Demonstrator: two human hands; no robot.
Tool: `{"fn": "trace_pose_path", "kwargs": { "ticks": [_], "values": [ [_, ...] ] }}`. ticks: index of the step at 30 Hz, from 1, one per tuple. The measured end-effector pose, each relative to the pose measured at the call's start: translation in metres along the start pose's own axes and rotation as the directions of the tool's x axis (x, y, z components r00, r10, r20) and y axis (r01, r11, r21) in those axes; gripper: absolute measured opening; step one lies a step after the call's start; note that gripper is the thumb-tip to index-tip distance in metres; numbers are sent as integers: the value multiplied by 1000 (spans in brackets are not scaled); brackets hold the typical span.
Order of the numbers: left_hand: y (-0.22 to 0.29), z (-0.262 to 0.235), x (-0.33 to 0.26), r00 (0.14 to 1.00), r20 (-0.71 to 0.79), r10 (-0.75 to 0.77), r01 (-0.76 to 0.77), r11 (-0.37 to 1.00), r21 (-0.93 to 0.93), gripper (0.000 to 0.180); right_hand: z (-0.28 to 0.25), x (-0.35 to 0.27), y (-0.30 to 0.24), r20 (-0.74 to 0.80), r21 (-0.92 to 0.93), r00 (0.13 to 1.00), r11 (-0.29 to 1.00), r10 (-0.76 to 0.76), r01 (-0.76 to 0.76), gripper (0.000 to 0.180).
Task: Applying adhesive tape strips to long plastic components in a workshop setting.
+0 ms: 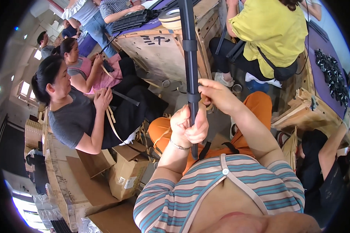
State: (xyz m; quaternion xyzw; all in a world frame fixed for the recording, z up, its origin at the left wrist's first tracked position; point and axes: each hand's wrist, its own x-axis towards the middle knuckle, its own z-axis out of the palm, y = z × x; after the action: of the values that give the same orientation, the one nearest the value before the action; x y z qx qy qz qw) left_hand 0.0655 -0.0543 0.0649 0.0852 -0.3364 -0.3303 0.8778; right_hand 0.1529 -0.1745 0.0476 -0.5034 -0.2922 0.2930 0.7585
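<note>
A long black bar [191,66] stands nearly upright in front of me, running from the top edge down to my lap. Two darker bands wrap around it, an upper band [189,45] and a lower band [192,99]. My left hand [188,126] is closed around the bar just below the lower band. Beside that band, my right hand [218,96] is closed, its fingertips pinching a piece of tan tape [203,104] close to the bar. The fingers partly hide the tape.
Co-workers sit at my left, handling a dark strip [125,98] and tan tape [112,118]. An open cardboard box [127,176] stands at lower left. Ahead is a wooden crate [155,52] bearing tape rolls [171,17]. Black parts [330,73] lie on a purple-covered table at right.
</note>
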Motion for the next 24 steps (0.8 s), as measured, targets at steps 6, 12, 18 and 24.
{"fn": "trace_pose_path", "kwargs": {
  "ticks": [6,12,18,24],
  "values": [
    [-5,-6,2,997,24,67,-60,971,-231,36,22,-7,-34,162,-45,913,921,-376,387,31],
    [-19,-14,13,982,180,63,29,885,-464,33,11,-3,-21,227,311,951,941,-209,133,30],
    [-16,-15,12,990,134,34,25,909,-417,34,-7,-2,-21,335,394,913,915,-232,88,26],
    [-11,-12,6,882,-454,124,5,962,272,38,-18,-8,-32,163,200,968,967,-191,157,30]
  ]
}}
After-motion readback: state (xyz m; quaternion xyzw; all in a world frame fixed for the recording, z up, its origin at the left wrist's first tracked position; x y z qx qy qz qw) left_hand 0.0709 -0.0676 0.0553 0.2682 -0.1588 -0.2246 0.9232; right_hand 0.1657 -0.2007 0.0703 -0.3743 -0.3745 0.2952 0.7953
